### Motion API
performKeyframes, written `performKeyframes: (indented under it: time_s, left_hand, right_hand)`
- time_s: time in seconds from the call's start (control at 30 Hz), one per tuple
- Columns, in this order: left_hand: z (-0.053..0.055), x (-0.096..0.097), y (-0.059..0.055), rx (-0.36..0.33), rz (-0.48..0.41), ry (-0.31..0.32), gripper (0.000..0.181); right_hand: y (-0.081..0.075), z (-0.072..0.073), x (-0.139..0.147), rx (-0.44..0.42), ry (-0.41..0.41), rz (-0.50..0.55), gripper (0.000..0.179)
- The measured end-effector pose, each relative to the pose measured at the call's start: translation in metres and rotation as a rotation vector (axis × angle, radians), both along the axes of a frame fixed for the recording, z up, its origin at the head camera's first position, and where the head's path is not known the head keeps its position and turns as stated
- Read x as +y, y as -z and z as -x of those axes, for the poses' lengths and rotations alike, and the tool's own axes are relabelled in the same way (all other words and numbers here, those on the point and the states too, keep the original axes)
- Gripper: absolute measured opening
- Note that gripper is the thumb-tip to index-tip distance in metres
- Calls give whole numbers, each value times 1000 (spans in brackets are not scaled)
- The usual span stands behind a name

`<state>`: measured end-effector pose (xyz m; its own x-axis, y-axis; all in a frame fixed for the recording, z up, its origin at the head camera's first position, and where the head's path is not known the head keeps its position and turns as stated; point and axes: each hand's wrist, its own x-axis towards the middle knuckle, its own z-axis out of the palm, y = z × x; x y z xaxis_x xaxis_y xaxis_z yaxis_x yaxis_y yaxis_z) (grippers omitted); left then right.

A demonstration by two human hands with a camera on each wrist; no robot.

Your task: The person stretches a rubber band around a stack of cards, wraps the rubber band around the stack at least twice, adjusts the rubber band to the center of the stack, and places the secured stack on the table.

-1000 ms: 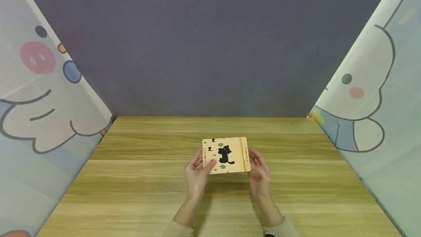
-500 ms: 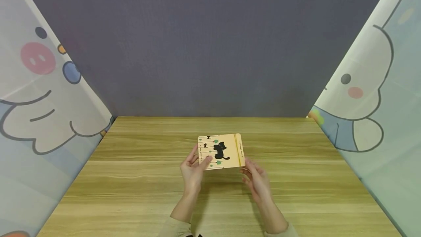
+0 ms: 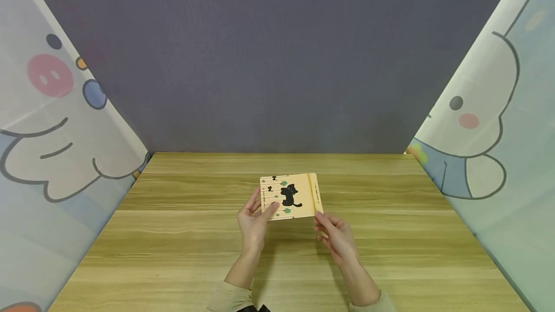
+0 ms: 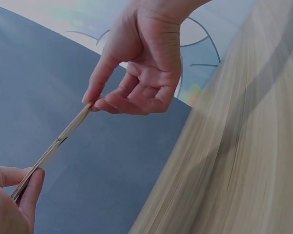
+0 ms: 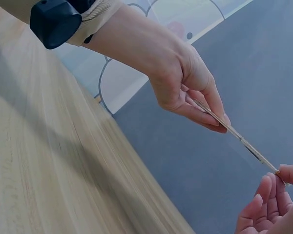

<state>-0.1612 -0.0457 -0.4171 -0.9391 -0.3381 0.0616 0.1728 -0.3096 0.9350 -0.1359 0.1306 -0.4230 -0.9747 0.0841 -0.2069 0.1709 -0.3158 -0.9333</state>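
A thin cream notebook [image 3: 301, 201], printed with a black cat and green leaves, is held up above the table. A narrow yellow elastic band crosses it close to its right end. My left hand [image 3: 253, 225] grips the left end, thumb on top and fingers underneath. With thumb and index finger my right hand [image 3: 340, 240] pinches the near right corner beside the band, its other fingers loosely curled. Both wrist views show the notebook [image 4: 58, 139] edge-on, spanning the gap between the left hand [image 5: 178, 80] and the right hand [image 4: 141, 63].
Below the hands lies a wood-grain table [image 3: 182, 235], its far edge meeting a dark grey wall [image 3: 277, 61]. Cartoon-printed cloth panels flank it, the left panel [image 3: 47, 148] and the right panel [image 3: 498, 134]. A black device [image 5: 56, 22] sits at the left sleeve.
The notebook and left hand have shifted slightly left and away. My right hand, loosely beside the right end a second ago, has come to the near right corner and now pinches it.
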Motion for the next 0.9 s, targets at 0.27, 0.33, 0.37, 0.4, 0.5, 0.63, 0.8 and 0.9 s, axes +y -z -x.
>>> performKeyframes:
  time_s: [0.27, 0.33, 0.37, 0.4, 0.5, 0.63, 0.8, 0.9]
  left_hand:
    - [-2, 1, 3, -3, 79, -5, 59]
    - [-2, 2, 4, 4, 76, 1, 59]
    - [-2, 2, 4, 8, 73, 5, 59]
    - [-2, 2, 4, 11, 72, 6, 59]
    - [-2, 2, 5, 15, 56, 19, 59]
    - [-2, 3, 3, 4, 35, 27, 59]
    - [-1, 2, 0, -4, 16, 29, 59]
    - [-1, 1, -2, -6, 28, 24, 59]
  right_hand:
    - [3, 0, -6, 34, -3, -74, 16]
    - [2, 1, -9, -7, 10, -71, 15]
    - [2, 2, -10, -22, 3, -72, 14]
    - [2, 2, -10, -36, -2, -70, 14]
    - [2, 3, -12, -61, -40, -76, 15]
    - [2, 3, -10, -66, -94, -88, 14]
    - [5, 4, -6, -56, -100, -105, 19]
    - [5, 4, -4, -50, -60, -97, 26]
